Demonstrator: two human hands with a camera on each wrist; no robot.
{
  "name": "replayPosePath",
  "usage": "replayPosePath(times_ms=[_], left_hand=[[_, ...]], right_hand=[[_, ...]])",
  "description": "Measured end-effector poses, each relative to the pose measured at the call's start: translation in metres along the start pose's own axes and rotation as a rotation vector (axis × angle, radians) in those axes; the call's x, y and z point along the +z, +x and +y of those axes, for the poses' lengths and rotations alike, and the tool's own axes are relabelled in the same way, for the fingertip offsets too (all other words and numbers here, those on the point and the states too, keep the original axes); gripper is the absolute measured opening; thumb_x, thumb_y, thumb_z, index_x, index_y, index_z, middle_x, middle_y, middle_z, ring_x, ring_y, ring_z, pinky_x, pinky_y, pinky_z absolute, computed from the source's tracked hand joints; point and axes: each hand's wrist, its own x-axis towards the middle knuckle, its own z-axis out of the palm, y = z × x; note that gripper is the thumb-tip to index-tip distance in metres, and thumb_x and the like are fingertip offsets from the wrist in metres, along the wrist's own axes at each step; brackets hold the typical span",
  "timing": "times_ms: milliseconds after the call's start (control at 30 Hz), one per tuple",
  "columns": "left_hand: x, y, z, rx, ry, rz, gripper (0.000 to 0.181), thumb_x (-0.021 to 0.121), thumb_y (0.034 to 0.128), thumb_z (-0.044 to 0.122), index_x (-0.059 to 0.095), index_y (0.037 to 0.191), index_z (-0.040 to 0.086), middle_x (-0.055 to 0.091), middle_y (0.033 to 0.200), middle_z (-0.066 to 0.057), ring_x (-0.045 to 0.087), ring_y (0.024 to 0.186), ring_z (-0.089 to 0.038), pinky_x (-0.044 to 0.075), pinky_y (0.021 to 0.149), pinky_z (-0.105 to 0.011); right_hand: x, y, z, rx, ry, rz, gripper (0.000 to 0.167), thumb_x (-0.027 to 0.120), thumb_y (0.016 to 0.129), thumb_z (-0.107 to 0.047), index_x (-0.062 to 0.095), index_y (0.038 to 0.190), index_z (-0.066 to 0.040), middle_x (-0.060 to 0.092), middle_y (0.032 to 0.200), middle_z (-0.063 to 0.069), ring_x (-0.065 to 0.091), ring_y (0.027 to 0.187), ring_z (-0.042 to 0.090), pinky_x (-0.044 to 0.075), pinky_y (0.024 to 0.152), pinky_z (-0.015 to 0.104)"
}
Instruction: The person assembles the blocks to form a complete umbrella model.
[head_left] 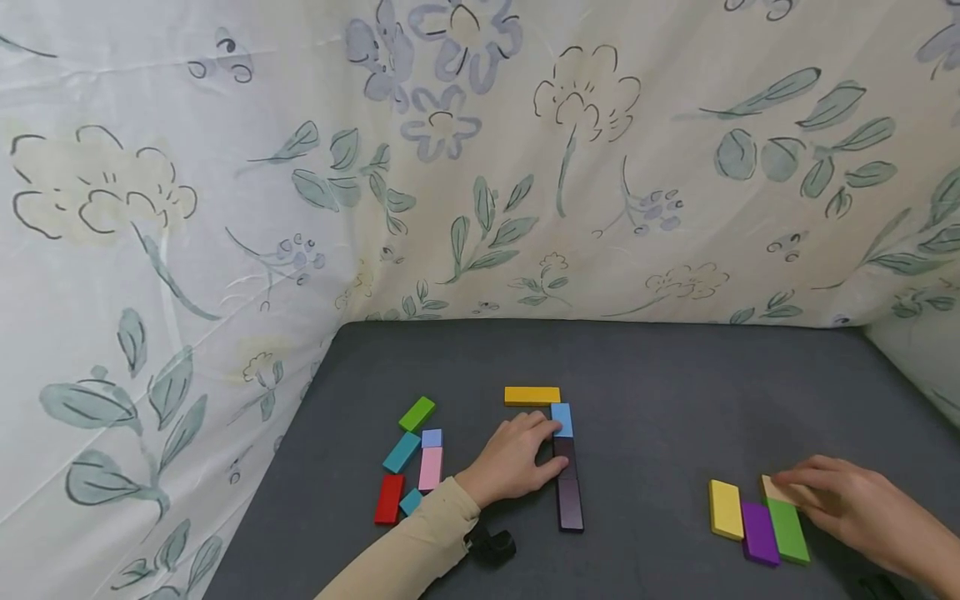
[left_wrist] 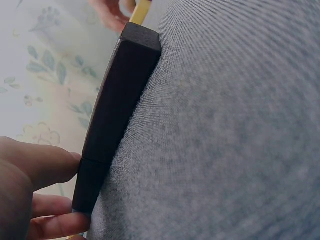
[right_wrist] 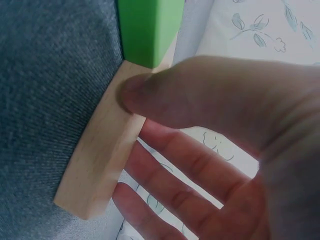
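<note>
In the head view my left hand [head_left: 513, 458] touches a row of blocks from the left side. Its fingertips rest at the light blue block [head_left: 562, 419], and its thumb meets the upper dark block [head_left: 567, 454]. Below lies a second dark block [head_left: 570, 505]; an orange-yellow block [head_left: 532, 396] lies crosswise at the row's far end. At the right, my right hand [head_left: 855, 504] holds a plain wooden block [right_wrist: 95, 160] between thumb and fingers. That block meets the end of a green block [head_left: 787, 532], which lies beside a purple block [head_left: 761, 533].
A yellow block [head_left: 725, 509] stands left of the purple one. Left of my left arm lie several blocks, among them a red block [head_left: 389, 499], a pink block [head_left: 431, 468] and a bright green block [head_left: 417, 413]. A flowered cloth [head_left: 450, 250] borders the dark grey table [head_left: 645, 375].
</note>
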Motion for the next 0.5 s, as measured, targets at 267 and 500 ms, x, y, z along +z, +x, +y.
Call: replayPosePath(times_ms=[267,500], left_hand=[[-0.006,0.002,-0.002,-0.008,-0.007,-0.018,0.049,0.067,0.1007,0.043,0.064,0.141,0.016,0.064,0.118,0.002,0.054,0.1,-0.012,0.045,0.085,-0.028],[-0.009,0.003,-0.003,-0.006,-0.007,-0.029,0.049,0.067,0.1008,0.043,0.064,0.141,0.016,0.065,0.119,0.002,0.055,0.102,-0.013,0.046,0.086,-0.028]], right_hand=[[-0.006,0.005,-0.002,0.0,-0.002,-0.035,0.026,0.088,0.078,-0.01,0.08,0.101,-0.017,0.067,0.091,-0.007,0.048,0.07,-0.003,0.047,0.059,0.025],[-0.021,0.015,-0.009,-0.043,-0.026,0.019,0.034,0.089,0.074,-0.005,0.079,0.104,-0.017,0.066,0.093,-0.008,0.05,0.073,-0.002,0.046,0.059,0.026]])
